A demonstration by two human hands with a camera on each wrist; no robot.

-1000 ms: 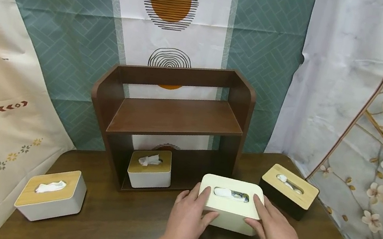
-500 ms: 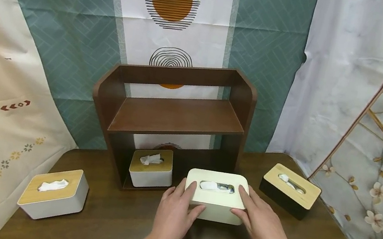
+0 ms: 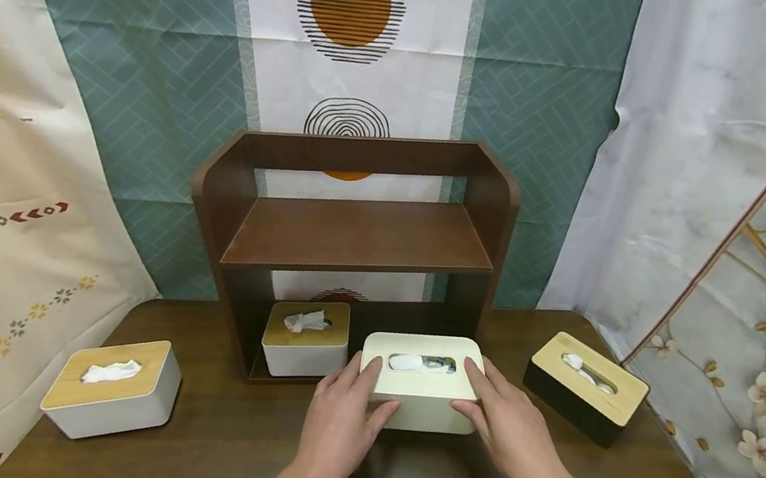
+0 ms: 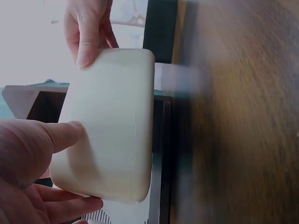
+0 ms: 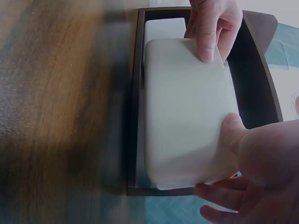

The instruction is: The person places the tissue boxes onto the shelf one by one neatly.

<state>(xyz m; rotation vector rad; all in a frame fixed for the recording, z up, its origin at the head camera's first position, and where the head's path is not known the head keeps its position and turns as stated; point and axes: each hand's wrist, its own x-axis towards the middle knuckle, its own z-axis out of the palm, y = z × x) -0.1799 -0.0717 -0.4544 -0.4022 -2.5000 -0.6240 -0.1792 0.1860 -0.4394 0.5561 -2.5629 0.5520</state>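
Both hands hold a cream tissue box [image 3: 417, 401] by its two ends, above the table and in front of the shelf's lower right part. My left hand [image 3: 340, 426] grips its left end, thumb on the front face. My right hand [image 3: 511, 425] grips the right end the same way. A white tissue shows in the oval slot on top. In the left wrist view the cream box [image 4: 112, 116] shows its smooth front face, both thumbs pressed to it. The right wrist view has the box [image 5: 187, 112] before the shelf opening.
A brown two-level shelf [image 3: 361, 235] stands at the back. Inside its lower level, at left, sits a white tissue box with a wooden lid [image 3: 305, 340]. Another such tissue box [image 3: 114, 389] is on the table at left. A black tissue box with a wooden lid [image 3: 586, 387] stands at right.
Both hands have carried the cream tissue box leftward and a little farther from me, toward the shelf's lower opening. The other boxes stay where they were; the view has shifted slightly.
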